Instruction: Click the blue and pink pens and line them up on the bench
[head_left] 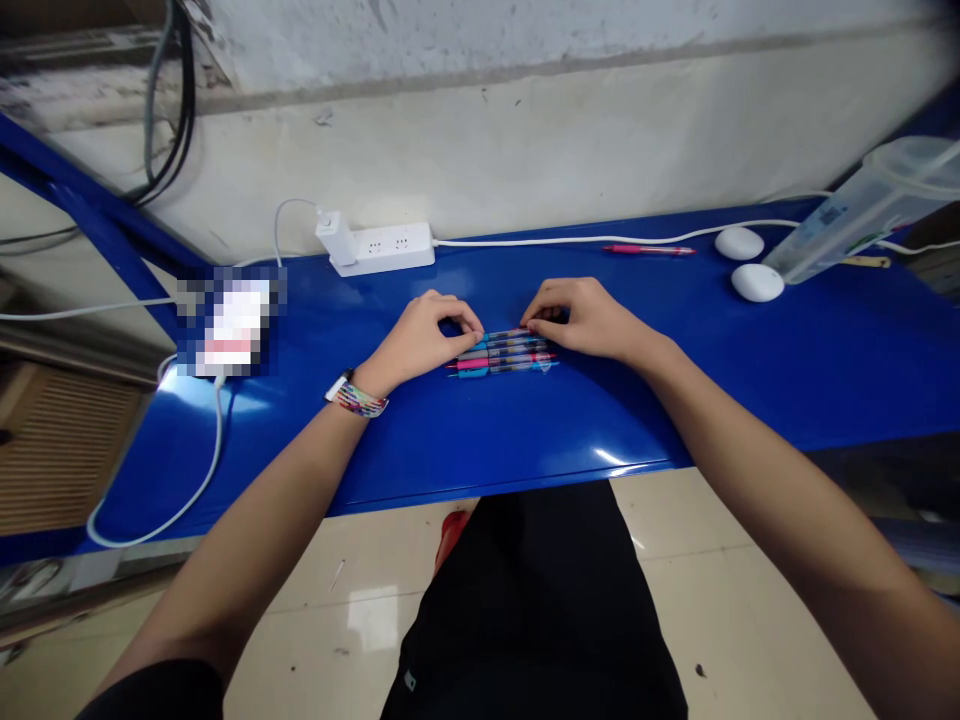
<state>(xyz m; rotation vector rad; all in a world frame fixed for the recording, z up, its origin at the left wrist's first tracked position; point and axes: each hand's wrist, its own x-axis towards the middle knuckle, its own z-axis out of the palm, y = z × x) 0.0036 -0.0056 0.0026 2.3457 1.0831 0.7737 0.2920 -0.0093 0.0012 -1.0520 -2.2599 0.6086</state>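
Observation:
Several pens lie side by side in a row on the blue table, in front of my body. The farthest is a blue pen [498, 336]; a pink pen [474, 364] and a teal pen [475, 373] lie on the near side. My left hand [429, 338] pinches the left end of the blue pen between thumb and index finger. At its right end, the fingertips of my right hand [574, 312] close on the same pen. A multicoloured woven band [361, 400] circles my left wrist.
Along the wall are a white power strip [397, 246] with a plugged-in charger [336, 238], a white cable and a red pen [649, 250]. Two white egg-shaped objects [757, 283] and a clear plastic container [840, 225] stand right. A pixelated device [234, 325] with cables sits left.

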